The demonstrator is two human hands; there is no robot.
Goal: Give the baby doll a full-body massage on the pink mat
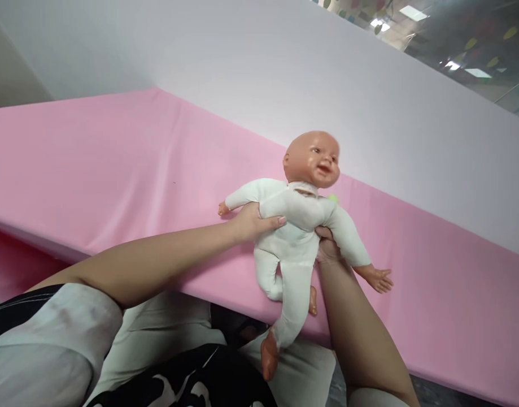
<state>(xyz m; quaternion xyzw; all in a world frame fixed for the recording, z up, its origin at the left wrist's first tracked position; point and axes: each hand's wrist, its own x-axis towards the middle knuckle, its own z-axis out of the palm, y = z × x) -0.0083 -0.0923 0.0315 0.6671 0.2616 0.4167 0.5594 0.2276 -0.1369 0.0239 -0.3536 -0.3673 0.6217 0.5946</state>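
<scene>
I am holding the doll (297, 226) upright between both hands, just above the near edge of the pink bench (115, 169). Its long axis is running head-up, feet-down — head tipped slightly to my right, legs dangling below the bench edge. My left hand (253, 221) is clasping its chest under one arm; my right hand (327, 249) is gripping behind the other side, mostly hidden — both equally close.

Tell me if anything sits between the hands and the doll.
Nothing visible does. The left hand and right hand both already grip the doll at its torso, held upright over the pink surface.
</scene>
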